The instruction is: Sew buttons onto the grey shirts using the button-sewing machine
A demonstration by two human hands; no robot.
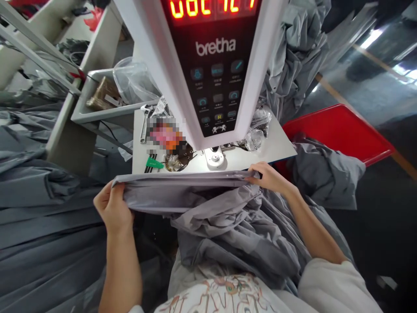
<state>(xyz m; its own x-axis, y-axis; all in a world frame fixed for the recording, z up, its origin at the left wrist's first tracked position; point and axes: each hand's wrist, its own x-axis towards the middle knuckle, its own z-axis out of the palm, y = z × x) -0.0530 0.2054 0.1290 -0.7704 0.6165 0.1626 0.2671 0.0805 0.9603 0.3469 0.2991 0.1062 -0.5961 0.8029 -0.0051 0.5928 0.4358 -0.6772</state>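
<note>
A grey piece of fabric (163,195) is stretched between my two hands along the near edge of the white machine table (276,150). My left hand (114,206) grips its left corner, thumb and fingers closed together. At the other end, my right hand (269,176) pinches the folded edge. The rest of the cloth falls in loose folds over my lap. Just beyond the taut edge sits the round metal base of the machine (216,160). Above it rises the white machine head with a lit control panel (216,87), which hides part of the tabletop.
On the table's left lie a wrench (143,126) and a green hex-key holder (154,163). A grey tray (78,111) holds a wrapped package. To the right stands a red bin (339,134), with grey fabric hanging over its edge. Piled grey fabric (35,217) fills the left side.
</note>
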